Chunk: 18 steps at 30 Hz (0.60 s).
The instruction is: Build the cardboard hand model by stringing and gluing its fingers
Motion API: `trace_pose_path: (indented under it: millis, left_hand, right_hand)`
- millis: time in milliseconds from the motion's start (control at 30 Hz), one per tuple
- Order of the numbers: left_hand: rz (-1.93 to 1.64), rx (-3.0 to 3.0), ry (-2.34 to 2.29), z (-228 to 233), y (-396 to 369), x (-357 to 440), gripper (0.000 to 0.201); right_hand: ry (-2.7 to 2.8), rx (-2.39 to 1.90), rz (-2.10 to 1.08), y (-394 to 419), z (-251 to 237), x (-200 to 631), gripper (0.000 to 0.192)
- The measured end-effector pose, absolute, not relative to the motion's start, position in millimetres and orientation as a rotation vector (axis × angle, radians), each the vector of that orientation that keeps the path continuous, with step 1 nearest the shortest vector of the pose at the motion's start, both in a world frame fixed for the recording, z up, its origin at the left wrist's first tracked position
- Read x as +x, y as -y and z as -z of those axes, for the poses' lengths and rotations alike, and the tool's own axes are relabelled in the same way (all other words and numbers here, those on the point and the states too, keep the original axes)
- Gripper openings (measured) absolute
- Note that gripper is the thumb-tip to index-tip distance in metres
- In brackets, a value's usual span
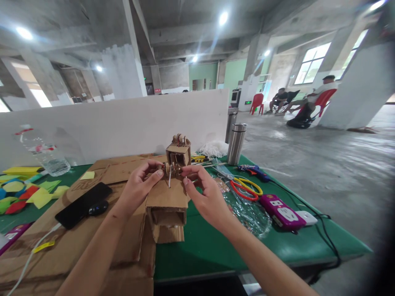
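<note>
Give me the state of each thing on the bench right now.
Left hand: pinching the model's small parts.
Right hand: fingertips on the same parts.
Cardboard model: upright, on the table.
Flask: upright, lid on.
Bottle: lying down.
Phone: screen dark.
Scissors: lying flat.

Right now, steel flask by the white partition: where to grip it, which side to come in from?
Probably the steel flask at mid-body, from the right, its floor side. It stands upright, and that flank looks open. White string and tools crowd its left; the partition stands behind.
</note>
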<state>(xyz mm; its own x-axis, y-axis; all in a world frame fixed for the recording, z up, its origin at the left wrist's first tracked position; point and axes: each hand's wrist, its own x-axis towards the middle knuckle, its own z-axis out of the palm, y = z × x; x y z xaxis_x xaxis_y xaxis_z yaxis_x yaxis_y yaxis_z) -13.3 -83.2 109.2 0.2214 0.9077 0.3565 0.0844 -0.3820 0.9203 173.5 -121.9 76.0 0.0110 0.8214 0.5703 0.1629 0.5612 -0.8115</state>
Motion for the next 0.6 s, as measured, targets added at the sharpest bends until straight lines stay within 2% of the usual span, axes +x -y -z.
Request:
trace_pose_path:
  millis: [600]
  left_hand:
    - [-1.26, 1.596, -0.941, -108.1, 83.2, -13.0, 0.037]
  right_hand:
    - [1.576, -0.836, -0.499, 120.1, -75.8, 173.8, 0.02]
